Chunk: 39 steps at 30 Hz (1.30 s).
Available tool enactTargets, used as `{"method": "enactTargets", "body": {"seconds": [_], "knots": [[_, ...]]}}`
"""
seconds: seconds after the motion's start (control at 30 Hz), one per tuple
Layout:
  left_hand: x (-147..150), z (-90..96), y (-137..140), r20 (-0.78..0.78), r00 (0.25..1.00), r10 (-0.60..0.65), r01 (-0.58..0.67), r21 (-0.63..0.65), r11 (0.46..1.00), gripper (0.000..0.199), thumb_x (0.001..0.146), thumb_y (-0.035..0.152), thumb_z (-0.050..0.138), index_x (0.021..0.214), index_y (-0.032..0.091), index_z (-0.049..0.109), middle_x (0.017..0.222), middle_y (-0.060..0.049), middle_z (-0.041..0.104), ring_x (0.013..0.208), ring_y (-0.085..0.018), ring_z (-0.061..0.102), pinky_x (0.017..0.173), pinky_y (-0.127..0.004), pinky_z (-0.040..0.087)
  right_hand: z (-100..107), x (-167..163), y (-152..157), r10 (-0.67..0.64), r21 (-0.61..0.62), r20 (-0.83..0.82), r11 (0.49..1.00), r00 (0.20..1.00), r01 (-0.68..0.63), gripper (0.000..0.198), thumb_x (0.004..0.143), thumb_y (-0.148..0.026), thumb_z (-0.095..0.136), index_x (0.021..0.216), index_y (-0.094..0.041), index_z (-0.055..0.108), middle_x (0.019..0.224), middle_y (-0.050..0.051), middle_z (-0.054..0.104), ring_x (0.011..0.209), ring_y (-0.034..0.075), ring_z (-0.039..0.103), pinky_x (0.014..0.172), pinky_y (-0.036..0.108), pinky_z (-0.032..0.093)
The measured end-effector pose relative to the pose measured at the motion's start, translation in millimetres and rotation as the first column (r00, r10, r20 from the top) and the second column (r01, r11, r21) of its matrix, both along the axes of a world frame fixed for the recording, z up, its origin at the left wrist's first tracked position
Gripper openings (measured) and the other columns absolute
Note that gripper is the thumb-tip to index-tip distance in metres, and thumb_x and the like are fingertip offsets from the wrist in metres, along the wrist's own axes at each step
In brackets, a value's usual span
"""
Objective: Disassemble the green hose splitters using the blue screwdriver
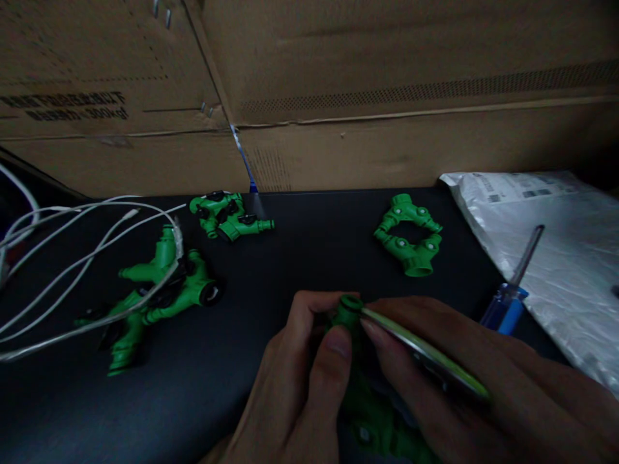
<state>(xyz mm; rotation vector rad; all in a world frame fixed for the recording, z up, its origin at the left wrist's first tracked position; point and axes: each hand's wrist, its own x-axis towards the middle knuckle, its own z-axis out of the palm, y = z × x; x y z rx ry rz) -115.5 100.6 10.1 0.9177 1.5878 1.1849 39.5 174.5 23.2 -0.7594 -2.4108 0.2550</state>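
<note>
A green fitting [370, 412] is held at the lower centre of the frame, its neck pinched between the thumb and forefinger of the left hand [294, 380]. A slim, pale-edged tool [430, 354] is pinched in the right hand [464, 367], its tip brought up against the rim of the neck; whether it is pressed in or merely rested there cannot be told. How the lower fingers are placed is hidden.

A slip appears to be the chief risk: if too much force were put on the tool, the tip could be skidded off the round rim and the left thumb, set just below it, could be jabbed. The rim might also be nicked if the tip were levered at a steep angle. Should the neck be gripped loosely, the fitting could be twisted away. In the dim light, such a slip might be noticed late. At the left of the frame, white cables [130, 214] are draped over a green branched assembly [191, 283], which could be dragged if they were snagged.
</note>
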Motion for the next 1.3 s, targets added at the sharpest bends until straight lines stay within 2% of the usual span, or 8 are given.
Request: {"method": "enactTargets", "body": {"seconds": [0.13,0.2,0.27,0.5,0.67,0.87,1.0,1.3], "knots": [[0,2.5,5,-0.031,0.998,-0.051,0.054,0.102,0.993,0.027,0.105,0.042,0.045,0.113,0.028,0.068,0.105,-0.002,0.076,0.088,-0.018,0.070,0.075,-0.026,0.055,-14,19,-9,-0.018,0.170,0.118,0.985,0.993,-0.002,0.040,0.107,-0.018,0.035,0.138,-0.024,0.060,0.128,-0.001,0.075,0.112,0.017,0.074,0.099,0.021,0.058],[0,4.0,6,-0.052,0.997,-0.063,0.069,0.119,0.991,0.026,0.106,0.038,0.046,0.114,0.028,0.068,0.108,-0.002,0.076,0.092,-0.018,0.071,0.079,-0.025,0.055,-21,25,-14,-0.051,0.189,0.114,0.982,0.992,0.029,0.049,0.106,-0.013,0.029,0.143,-0.027,0.059,0.139,-0.003,0.069,0.126,0.020,0.067,0.105,0.025,0.055],[-1,5.0,6,-0.070,0.996,-0.057,0.064,0.092,0.994,0.025,0.105,0.037,0.047,0.116,0.029,0.068,0.112,-0.001,0.076,0.094,-0.018,0.071,0.081,-0.026,0.055,-26,26,-16,-0.066,0.180,0.065,0.982,0.996,0.053,0.051,0.105,-0.012,0.031,0.145,-0.027,0.059,0.144,-0.002,0.066,0.130,0.022,0.064,0.106,0.027,0.055],[-4,6.5,11,-0.091,0.992,-0.085,0.102,0.211,0.972,0.025,0.105,0.030,0.048,0.122,0.028,0.067,0.106,0.000,0.076,0.090,-0.015,0.071,0.079,-0.023,0.055,-27,19,-9,-0.015,0.137,0.019,0.990,1.000,0.013,0.044,0.105,-0.024,0.039,0.141,-0.025,0.064,0.126,0.003,0.076,0.109,0.024,0.076,0.092,0.029,0.064],[-6,5.8,15,-0.059,0.996,-0.068,0.079,0.210,0.974,0.024,0.104,0.031,0.050,0.117,0.027,0.070,0.098,0.001,0.076,0.085,-0.014,0.070,0.076,-0.022,0.054,-27,18,-9,-0.038,0.116,-0.054,0.992,0.998,0.044,0.045,0.105,-0.023,0.035,0.141,-0.027,0.063,0.123,0.004,0.077,0.107,0.025,0.076,0.089,0.033,0.065],[-7,6.7,16,-0.054,0.995,-0.087,0.097,0.219,0.971,0.021,0.103,0.029,0.053,0.114,0.026,0.070,0.092,0.002,0.075,0.082,-0.014,0.070,0.072,-0.020,0.053,-18,20,2,0.109,-0.028,0.020,0.994,0.994,-0.109,0.041,0.100,-0.022,0.054,0.141,-0.028,0.055,0.129,0.001,0.074,0.110,0.022,0.076,0.095,0.027,0.063],[-10,5.7,15,-0.071,0.992,-0.104,0.118,0.223,0.968,0.021,0.104,0.031,0.053,0.114,0.026,0.071,0.095,0.003,0.076,0.081,-0.013,0.069,0.072,-0.019,0.053,-14,17,7,0.062,-0.062,-0.009,0.996,0.998,-0.062,0.035,0.098,-0.018,0.057,0.132,-0.027,0.057,0.121,-0.001,0.077,0.098,0.021,0.079,0.090,0.023,0.064],[-16,-0.6,17,-0.104,0.985,-0.141,0.156,0.158,0.975,0.027,0.105,0.043,0.052,0.116,0.027,0.071,0.092,0.002,0.074,0.076,-0.012,0.067,0.065,-0.020,0.050,-7,6,3,0.042,0.001,-0.013,0.999,0.999,-0.042,0.032,0.100,-0.013,0.053,0.127,-0.028,0.060,0.107,-0.002,0.080,0.089,0.019,0.080,0.085,0.023,0.064]]}}
